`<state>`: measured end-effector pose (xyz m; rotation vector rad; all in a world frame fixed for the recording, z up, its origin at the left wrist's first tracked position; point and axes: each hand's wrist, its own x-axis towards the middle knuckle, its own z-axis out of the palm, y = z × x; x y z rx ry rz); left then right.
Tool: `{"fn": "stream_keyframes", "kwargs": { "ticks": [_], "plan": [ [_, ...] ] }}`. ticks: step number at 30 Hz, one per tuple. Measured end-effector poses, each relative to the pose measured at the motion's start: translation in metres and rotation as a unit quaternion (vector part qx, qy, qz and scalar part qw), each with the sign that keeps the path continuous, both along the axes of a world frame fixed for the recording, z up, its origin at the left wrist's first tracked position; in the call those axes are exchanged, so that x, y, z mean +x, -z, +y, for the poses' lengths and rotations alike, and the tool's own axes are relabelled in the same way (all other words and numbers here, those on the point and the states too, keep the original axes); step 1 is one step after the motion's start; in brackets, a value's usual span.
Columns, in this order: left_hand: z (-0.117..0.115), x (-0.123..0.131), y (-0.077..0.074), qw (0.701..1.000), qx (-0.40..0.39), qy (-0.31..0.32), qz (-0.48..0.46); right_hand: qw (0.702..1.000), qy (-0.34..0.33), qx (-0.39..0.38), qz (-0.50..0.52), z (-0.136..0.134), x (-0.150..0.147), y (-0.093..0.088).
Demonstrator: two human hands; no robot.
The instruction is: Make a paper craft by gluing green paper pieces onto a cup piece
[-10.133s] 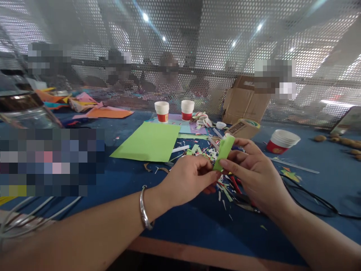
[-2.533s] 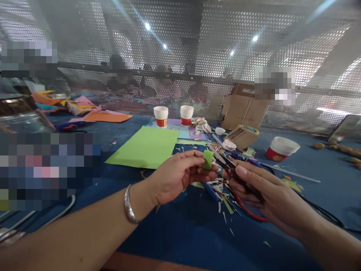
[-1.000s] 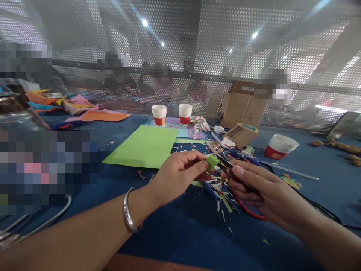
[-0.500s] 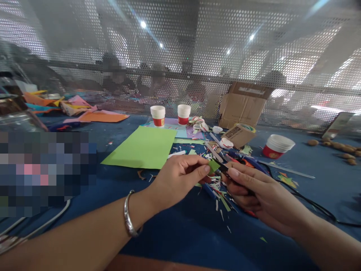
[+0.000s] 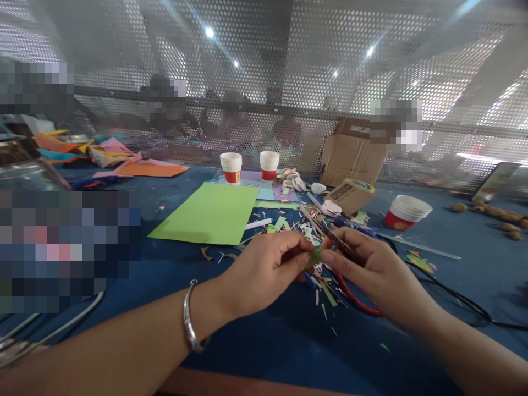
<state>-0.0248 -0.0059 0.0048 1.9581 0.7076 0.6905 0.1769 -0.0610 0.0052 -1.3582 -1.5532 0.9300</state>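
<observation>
A small piece of green paper (image 5: 315, 257) is pinched between the thumb and fingers of my left hand (image 5: 268, 269). My right hand (image 5: 367, 264) touches the other side of that piece with its thumb and fingertip. Tucked in the same right hand is a pair of scissors (image 5: 340, 242), its dark blades pointing up and left and a red handle loop showing below the palm. Behind my left hand lies a large green paper sheet (image 5: 210, 212). Paper scraps (image 5: 325, 291) are scattered under and around both hands.
White-and-red paper cups (image 5: 230, 168) stand at the back, and another stack (image 5: 406, 212) is at the right. A cardboard box (image 5: 355, 151) leans near the perforated metal wall. A white marker (image 5: 259, 224), black cable (image 5: 454, 300) and coloured papers (image 5: 152, 168) lie on the blue table.
My right hand has turned and brought its thumb and fingertip onto the green piece. The scissors' blades have swung up away from the paper, and their red handle now shows below.
</observation>
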Motion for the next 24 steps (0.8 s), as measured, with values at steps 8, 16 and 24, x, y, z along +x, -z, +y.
{"fn": "stream_keyframes", "kwargs": {
  "ticks": [8,16,24],
  "plan": [
    [0.001,-0.002,-0.002,0.995,-0.069,-0.035,-0.061,0.999,0.014,0.016,0.038,-0.003,-0.001,0.002],
    [-0.004,0.01,0.005,0.921,-0.346,-0.037,-0.174,0.984,0.06,0.024,0.163,-0.001,-0.004,0.012],
    [-0.01,0.013,-0.001,0.867,-0.379,-0.063,-0.318,0.984,0.066,0.021,0.167,-0.004,-0.012,0.013]
  ]
}}
